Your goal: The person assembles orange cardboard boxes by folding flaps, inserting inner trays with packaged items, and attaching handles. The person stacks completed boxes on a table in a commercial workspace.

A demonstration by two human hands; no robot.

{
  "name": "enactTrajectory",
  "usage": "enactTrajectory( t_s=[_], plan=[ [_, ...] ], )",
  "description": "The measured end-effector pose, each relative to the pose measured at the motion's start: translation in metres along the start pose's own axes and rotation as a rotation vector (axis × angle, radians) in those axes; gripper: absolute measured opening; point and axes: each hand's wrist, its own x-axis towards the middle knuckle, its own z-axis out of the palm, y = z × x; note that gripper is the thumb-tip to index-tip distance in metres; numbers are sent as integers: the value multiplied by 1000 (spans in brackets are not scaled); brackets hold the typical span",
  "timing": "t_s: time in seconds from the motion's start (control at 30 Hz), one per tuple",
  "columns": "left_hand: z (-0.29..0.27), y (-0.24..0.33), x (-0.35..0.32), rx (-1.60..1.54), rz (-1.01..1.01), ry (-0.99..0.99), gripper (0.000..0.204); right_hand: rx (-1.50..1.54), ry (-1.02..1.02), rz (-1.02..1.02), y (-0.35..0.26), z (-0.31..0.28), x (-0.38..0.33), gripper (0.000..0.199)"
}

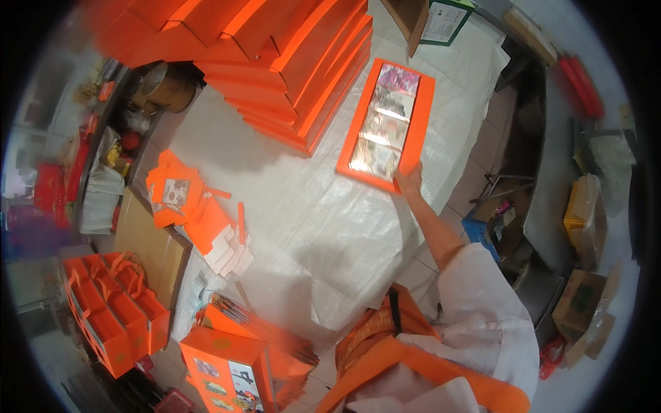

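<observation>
A long orange gift box [422,103] lies on the white-covered table [296,206], toward the far right. Down its middle runs a row of several shiny picture-printed packets [385,127]. My right hand [409,180] reaches out from the lower right and grips the box at its near right corner; the fingertips are partly hidden there. My left hand does not show. To the left of the box rises a tall stack of orange boxes [323,96].
Orange cards and paper pieces [180,196] lie loose at the table's left. Orange carrier bags [113,310] stand at the lower left, near an upright printed orange box [227,368]. A green-edged carton [446,24] sits at the far edge. Shelving [551,172] lines the right.
</observation>
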Motion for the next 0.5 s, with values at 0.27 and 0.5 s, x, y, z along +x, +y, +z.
enactTrajectory(
  t_s=[0.27, 0.5],
  plan=[
    [14, 0, -9, -572, -316, -139, 36, 380, -349, 316, 97, -102, -178, 76],
    [43, -6, -28, -916, -370, 22, 45, 648, -585, 362, 122, -107, -171, 44]
  ],
)
